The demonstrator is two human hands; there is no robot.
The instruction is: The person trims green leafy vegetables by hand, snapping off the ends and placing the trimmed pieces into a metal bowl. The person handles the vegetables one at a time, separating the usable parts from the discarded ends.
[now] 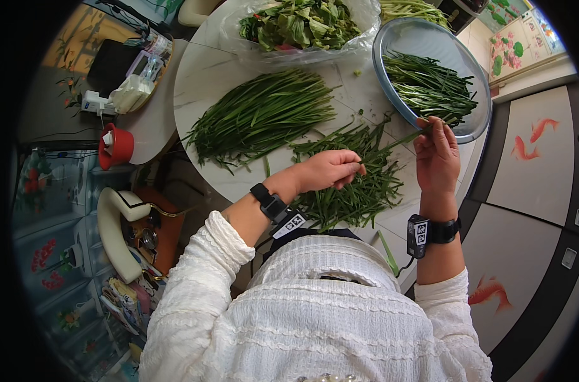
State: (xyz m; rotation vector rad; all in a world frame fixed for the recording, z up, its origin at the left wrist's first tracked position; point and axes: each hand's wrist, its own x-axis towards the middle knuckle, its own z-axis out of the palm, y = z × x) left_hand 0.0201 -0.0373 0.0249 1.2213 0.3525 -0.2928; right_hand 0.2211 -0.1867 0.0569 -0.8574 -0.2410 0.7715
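My right hand (437,164) is raised at the near rim of a clear basin (381,71) with a blue-grey edge, pinching a few green Chinese chive stalks (404,139). These stalks slant down to the left, where the fingers of my left hand (334,168) close on their other end. Under my left hand lies a loose heap of chive leaves and trimmings (361,203). A large bunch of chives (270,112) rests on the table to the left of it. More chives (428,86) lie inside the basin.
A clear plastic bag (232,31) with leafy greens (301,26) sits at the table's far side, near pale green stalks (413,12). The round marble-patterned table (198,62) has a curved edge. Left are a red container (116,147) and a cream chair (115,234); cabinets (528,167) stand right.
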